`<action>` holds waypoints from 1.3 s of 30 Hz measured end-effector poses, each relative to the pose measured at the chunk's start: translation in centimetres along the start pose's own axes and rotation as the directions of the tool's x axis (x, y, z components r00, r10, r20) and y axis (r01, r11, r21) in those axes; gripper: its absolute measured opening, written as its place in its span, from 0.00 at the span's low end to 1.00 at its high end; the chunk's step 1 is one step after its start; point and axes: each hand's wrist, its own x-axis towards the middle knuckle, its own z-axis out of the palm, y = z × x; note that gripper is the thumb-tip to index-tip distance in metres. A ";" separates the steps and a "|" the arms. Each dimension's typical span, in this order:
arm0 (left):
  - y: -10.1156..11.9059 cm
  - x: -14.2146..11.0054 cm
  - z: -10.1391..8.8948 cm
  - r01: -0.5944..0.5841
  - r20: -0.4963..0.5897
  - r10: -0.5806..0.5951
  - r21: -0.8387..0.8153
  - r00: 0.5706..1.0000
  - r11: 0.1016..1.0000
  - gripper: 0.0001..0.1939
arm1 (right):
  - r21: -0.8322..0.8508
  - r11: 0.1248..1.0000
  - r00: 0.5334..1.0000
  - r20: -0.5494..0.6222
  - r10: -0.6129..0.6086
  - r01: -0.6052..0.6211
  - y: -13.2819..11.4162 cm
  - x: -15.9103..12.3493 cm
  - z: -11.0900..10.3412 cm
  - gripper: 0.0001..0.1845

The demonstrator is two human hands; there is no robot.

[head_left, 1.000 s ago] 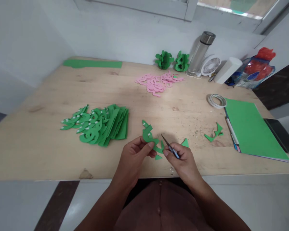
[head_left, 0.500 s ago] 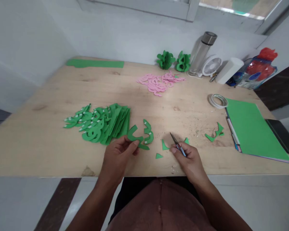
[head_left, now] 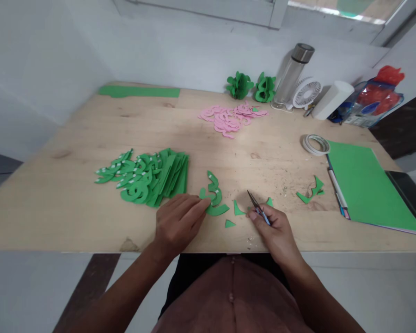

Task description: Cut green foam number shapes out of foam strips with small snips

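Note:
My left hand is closed at the table's front, its fingertips on a curved green paper cutout and covering part of it. Just beyond lies a green cutout shaped like a 3 with small white tape patches. Small scissors rest in my closed right hand, tips pointing away from me. Between the hands are green paper scraps, including a small triangle. Left of them sits a heap of green cutouts, many with white patches, beside folded green paper.
Pink paper cutouts lie farther back, before two green paper ornaments. A glass bottle, fan and white roll stand along the wall. To the right are tape rolls, green sheets and pens.
My left hand has turned palm down and moved slightly right, lowering the curved green cutout to the table beside the 3 shape. My right hand stays nearly still with the scissors.

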 end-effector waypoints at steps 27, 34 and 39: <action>-2.4 5.7 -2.4 -0.419 0.698 0.259 0.065 0.667 0.906 0.12 | 0.082 0.995 0.997 0.070 0.045 -0.050 -0.2 -0.6 1.9 0.13; -2.2 7.9 1.4 -0.398 0.845 0.174 0.050 0.506 0.916 0.10 | 0.108 0.993 0.998 0.042 0.041 -0.045 0.2 -0.8 1.6 0.14; -2.2 6.3 1.1 -0.247 0.718 0.082 0.128 0.692 0.961 0.10 | 0.130 0.990 0.999 0.024 0.047 -0.049 0.4 -0.9 0.9 0.15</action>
